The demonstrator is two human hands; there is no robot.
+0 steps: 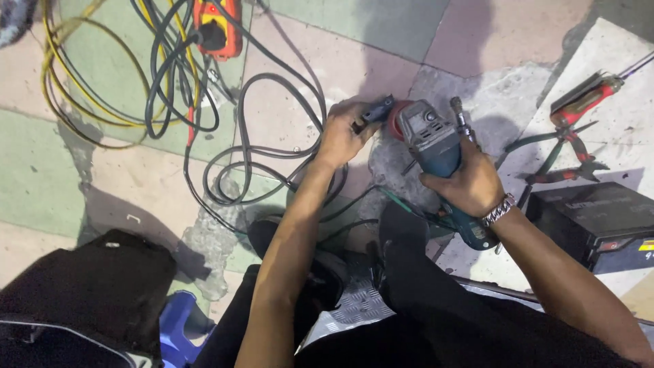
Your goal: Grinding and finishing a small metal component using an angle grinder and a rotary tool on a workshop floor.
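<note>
Two hands work the angle grinder mid-frame: your right hand clamps its body, your left hand grips the dark tool at its red disc.

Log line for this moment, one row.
right hand: grips blue angle grinder | left hand: holds dark tool at its head | pliers: right, untouched

A black box sits on the floor at the right edge; its top bears faint pale lettering; a small yellow-and-red label marks its front corner.
</note>
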